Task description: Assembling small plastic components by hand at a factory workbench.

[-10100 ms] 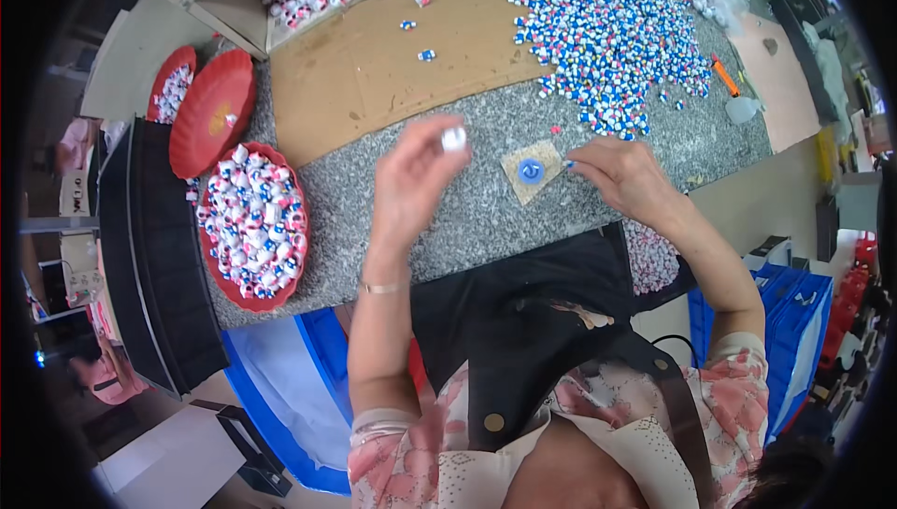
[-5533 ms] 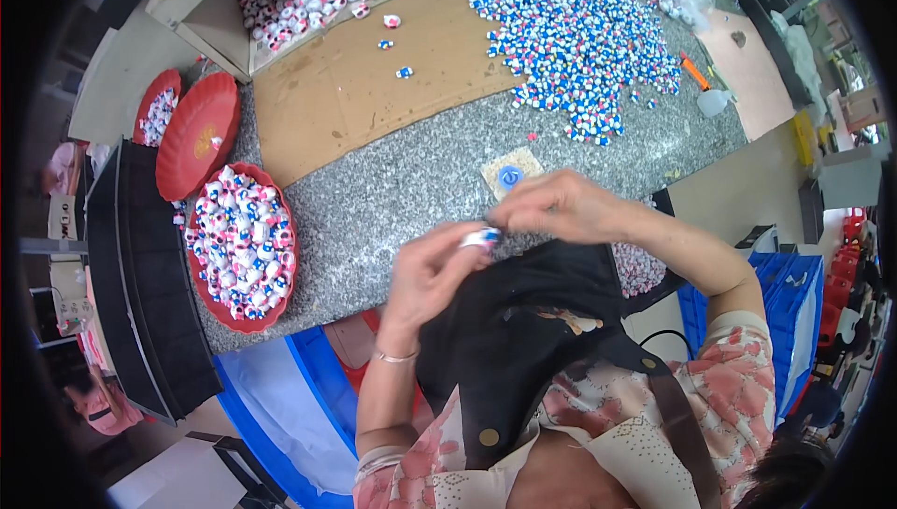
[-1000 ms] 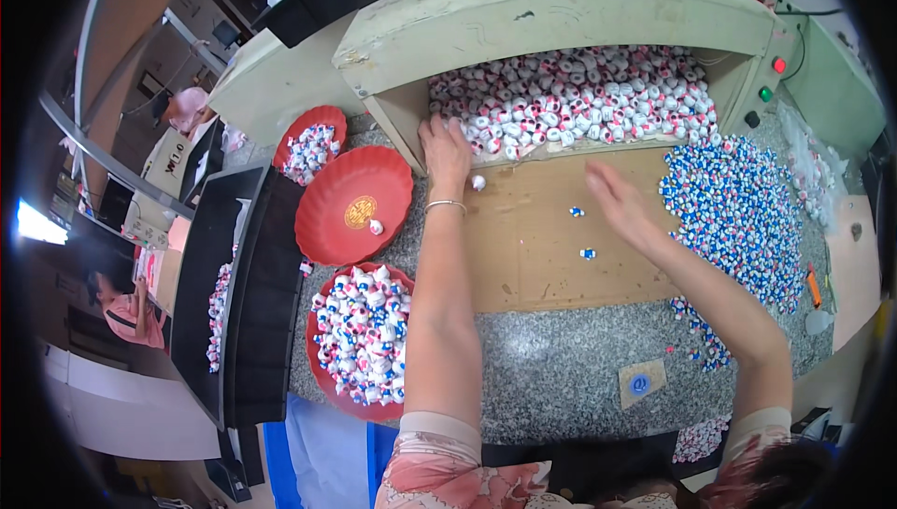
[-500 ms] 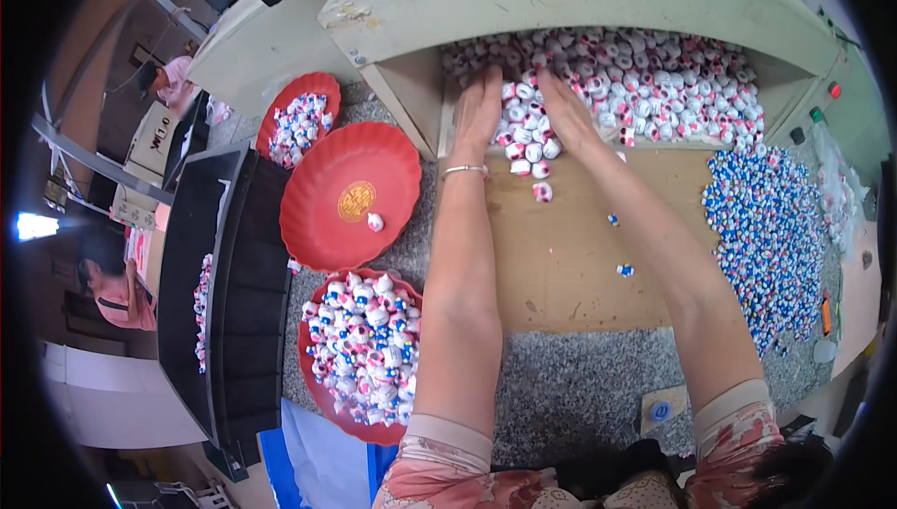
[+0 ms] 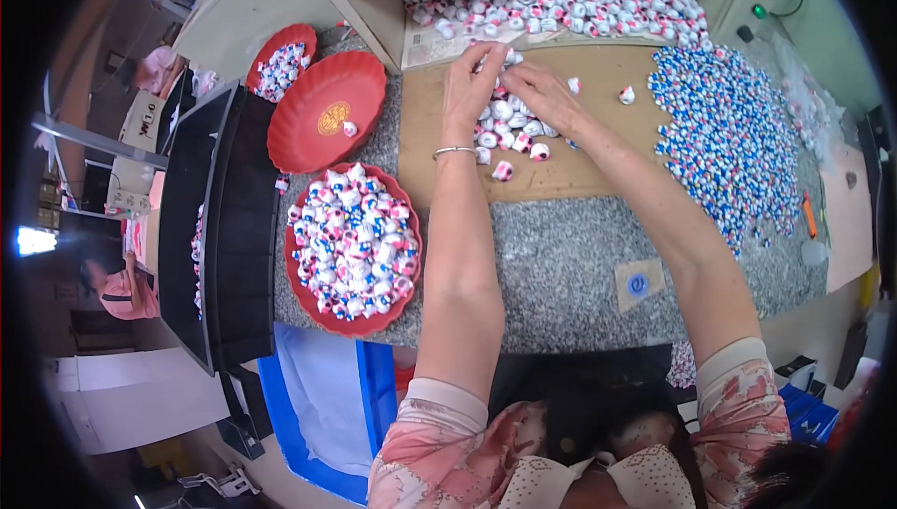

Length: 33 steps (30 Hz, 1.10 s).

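My left hand [image 5: 469,89] and my right hand [image 5: 544,98] are curved inward around a small heap of white-and-pink toy pieces [image 5: 509,117] on the brown board [image 5: 598,168]. The fingers of both hands bend over the top of the heap, and a few white pieces show between them. Some fingertips are hidden behind the pieces. Several pieces have spilled toward me, below the palms. To the right of my right hand, two loose pieces [image 5: 627,95] lie apart on the board.
A bin [image 5: 374,19] full of the same pieces opens behind the board. Many small blue-and-white parts [image 5: 729,135] are spread at right. On the left stand a red dish [image 5: 308,149] with one piece, a filled red dish [image 5: 291,275], a smaller one [image 5: 257,65] and a black tray [image 5: 245,257].
Both hands have come back from the bin toward me, bringing a heap of white-and-pink pieces onto the board. The fingers, stretched out before, are now bent inward. The view has shifted.
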Tool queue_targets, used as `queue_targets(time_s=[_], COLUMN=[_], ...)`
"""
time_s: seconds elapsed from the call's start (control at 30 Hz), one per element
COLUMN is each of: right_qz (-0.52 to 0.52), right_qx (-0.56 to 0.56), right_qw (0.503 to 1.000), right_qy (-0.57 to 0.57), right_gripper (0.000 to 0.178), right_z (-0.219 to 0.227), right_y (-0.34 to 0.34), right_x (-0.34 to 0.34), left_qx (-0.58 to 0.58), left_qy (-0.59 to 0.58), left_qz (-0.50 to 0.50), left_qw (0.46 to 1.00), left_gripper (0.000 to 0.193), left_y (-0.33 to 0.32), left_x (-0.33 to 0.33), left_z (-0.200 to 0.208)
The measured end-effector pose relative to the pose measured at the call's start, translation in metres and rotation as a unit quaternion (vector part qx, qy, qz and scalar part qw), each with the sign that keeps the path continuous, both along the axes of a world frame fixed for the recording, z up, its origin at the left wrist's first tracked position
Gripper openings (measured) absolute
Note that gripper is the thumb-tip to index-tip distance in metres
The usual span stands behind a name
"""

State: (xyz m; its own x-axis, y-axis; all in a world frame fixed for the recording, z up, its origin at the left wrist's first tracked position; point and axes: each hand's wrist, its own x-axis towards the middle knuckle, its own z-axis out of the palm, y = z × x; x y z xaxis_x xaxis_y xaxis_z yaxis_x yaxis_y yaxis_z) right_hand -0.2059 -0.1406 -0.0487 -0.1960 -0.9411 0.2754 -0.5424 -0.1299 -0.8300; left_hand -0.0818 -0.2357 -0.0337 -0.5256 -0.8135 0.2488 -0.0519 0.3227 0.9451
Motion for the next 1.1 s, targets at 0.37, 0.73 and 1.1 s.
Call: queue_targets(time_s=[0.37, 0.73, 1.1], right_qz=[-0.01, -0.205, -0.064], right_qx=[0.031, -0.032, 0.045], right_qw=[0.999, 0.94, 0.985], right_qy=[0.038, 0.272, 0.153], right_gripper=[0.023, 0.033, 0.055], right_z=[0.006, -0.01, -0.001], right_y=[0.103, 0.115, 0.017], right_x=[-0.024, -0.061, -0.063], left_qx=[-0.012, -0.167, -0.238], left_qy=[-0.019, -0.059, -0.143], left_qz=[-0.01, 0.182, 0.099], left_qw=[1.0, 0.967, 0.955], left_gripper=[0.039, 0.042, 0.036], left_y=[0.101, 0.058, 0.014], left_x=[-0.02, -0.021, -0.061], left_z=[0.008, -0.023, -0.026])
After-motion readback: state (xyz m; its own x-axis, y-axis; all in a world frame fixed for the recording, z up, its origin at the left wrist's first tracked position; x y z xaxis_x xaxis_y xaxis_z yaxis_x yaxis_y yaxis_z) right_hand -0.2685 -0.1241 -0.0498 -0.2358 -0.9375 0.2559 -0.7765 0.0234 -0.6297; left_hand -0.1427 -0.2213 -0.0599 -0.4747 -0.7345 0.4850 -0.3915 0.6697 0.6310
